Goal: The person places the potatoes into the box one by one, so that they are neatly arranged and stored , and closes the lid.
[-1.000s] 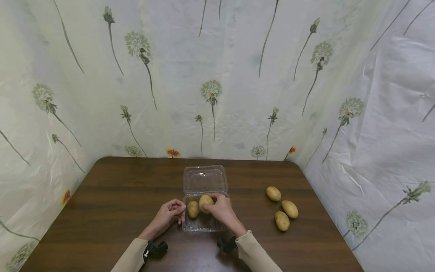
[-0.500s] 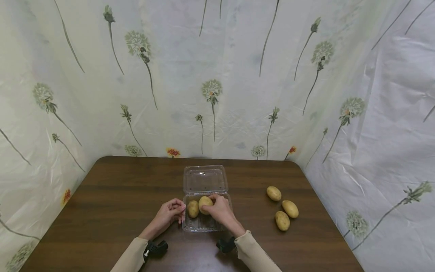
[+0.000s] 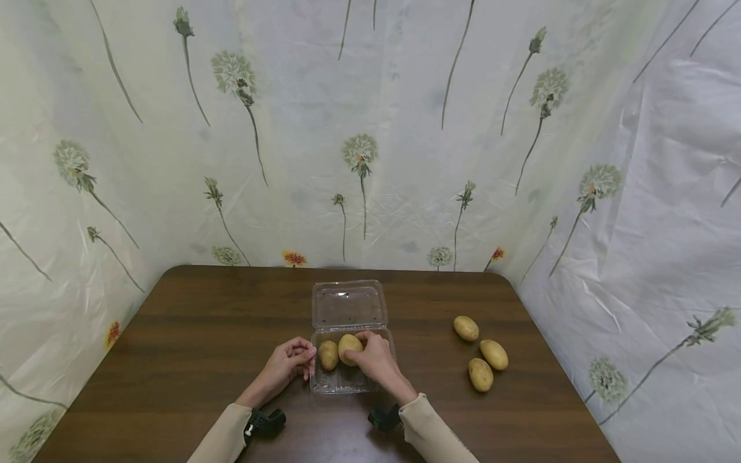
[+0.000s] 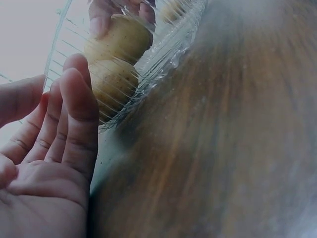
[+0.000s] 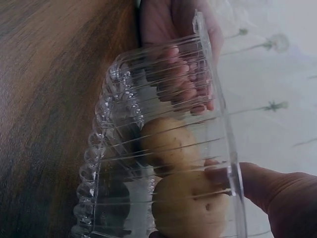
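Observation:
A clear plastic clamshell container (image 3: 353,384) lies with its lid (image 3: 349,305) folded back, at the middle of the table. Inside, a potato (image 3: 328,355) rests on the left side. My right hand (image 3: 377,361) reaches into the container and grips a second potato (image 3: 350,349), thumb on its near side, right beside the first. The left wrist view shows this held potato (image 4: 121,39) touching or nearly touching the other potato (image 4: 114,87). My left hand (image 3: 289,361) pinches the container's left rim between thumb and fingers. Some fingertips of the right hand are hidden behind the potato.
Three loose potatoes lie on the right of the brown wooden table (image 3: 220,321): a far one (image 3: 466,328), a middle one (image 3: 494,355) and a near one (image 3: 480,375). A flower-patterned curtain (image 3: 278,128) hangs behind the table and along its sides.
The held potato has shifted very slightly to the left, towards the other potato. My left hand stays at the container's rim.

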`<state>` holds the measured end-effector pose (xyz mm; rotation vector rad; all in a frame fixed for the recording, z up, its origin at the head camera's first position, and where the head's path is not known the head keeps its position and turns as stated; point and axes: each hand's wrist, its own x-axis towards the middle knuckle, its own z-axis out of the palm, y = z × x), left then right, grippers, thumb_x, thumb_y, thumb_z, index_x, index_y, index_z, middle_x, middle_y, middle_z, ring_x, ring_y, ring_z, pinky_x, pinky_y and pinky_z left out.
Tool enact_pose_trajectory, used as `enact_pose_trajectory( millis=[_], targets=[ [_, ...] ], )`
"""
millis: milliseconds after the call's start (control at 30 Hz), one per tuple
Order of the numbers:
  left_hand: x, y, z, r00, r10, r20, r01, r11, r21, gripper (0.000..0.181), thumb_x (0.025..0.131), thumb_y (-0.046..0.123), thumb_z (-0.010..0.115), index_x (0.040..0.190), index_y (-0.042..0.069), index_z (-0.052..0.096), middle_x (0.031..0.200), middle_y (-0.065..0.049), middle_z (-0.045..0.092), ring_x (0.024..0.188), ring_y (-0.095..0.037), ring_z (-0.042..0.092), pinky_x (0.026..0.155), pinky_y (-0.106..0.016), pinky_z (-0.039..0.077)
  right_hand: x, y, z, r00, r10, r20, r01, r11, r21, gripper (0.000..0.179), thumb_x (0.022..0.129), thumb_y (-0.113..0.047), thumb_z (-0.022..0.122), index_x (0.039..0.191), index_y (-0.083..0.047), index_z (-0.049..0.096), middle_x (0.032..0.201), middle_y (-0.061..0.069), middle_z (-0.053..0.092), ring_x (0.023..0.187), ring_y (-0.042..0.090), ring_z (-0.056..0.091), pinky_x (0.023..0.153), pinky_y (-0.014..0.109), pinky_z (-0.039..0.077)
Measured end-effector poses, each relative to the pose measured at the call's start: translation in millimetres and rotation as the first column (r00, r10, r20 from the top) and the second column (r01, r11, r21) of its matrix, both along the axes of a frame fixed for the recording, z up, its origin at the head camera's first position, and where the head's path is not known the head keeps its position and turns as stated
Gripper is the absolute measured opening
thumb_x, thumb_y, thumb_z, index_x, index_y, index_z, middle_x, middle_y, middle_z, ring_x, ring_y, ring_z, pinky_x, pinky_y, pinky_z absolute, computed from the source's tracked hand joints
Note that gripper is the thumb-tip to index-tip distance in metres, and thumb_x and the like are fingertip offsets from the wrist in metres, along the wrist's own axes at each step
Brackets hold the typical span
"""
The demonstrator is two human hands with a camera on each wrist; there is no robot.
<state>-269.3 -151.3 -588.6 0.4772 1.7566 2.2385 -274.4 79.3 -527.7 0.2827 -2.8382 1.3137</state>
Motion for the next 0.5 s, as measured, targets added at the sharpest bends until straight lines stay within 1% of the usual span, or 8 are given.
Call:
enact_pose_trajectory(
  millis=[100, 233, 500],
  targets=[
    [0.1, -0.4, -0.1, 1.0, -0.002, -0.006, 0.002, 1.0, 0.006, 0.011, 0.099, 0.011, 0.053, 0.102, -0.001, 0.052, 0.078, 0.0, 0.063, 0.063, -0.01, 0.062, 0.055, -0.022, 0.051, 0.4, -0.2, -1.0, 1.0, -0.001, 0.007, 0.001, 1.0, 0.006, 0.046, 0.073, -0.026, 0.078, 0.107, 0.002, 0.065, 0.092, 0.01, 0.069, 0.075, 0.015, 0.06, 0.064, 0.028, 0.049],
    [0.1, -0.6, 0.0, 1.0, 0.001, 0.007, -0.001, 1.0, 0.005, 0.01, 0.099, 0.011, 0.054, 0.101, 0.001, 0.052, 0.078, 0.0, 0.062, 0.064, -0.011, 0.062, 0.055, -0.022, 0.051, 1.7, -0.1, -1.6, 1.0, -0.002, 0.012, 0.002, 1.0, 0.024, 0.046, 0.073, -0.026, 0.078, 0.107, 0.003, 0.064, 0.094, 0.011, 0.069, 0.078, 0.016, 0.061, 0.065, 0.029, 0.049],
    [1.4, -0.2, 2.4, 1.0, 0.0, 0.014, 0.0, 1.0, 0.008, 0.009, 0.099, 0.01, 0.053, 0.101, 0.002, 0.052, 0.078, 0.0, 0.062, 0.064, -0.011, 0.062, 0.055, -0.022, 0.051, 3.9, -0.7, -1.5, 1.0, 0.015, 0.014, -0.016, 0.999, 0.046, 0.049, 0.077, -0.026, 0.08, 0.11, 0.005, 0.063, 0.1, 0.015, 0.069, 0.081, 0.019, 0.061, 0.064, 0.029, 0.049]
  ],
)
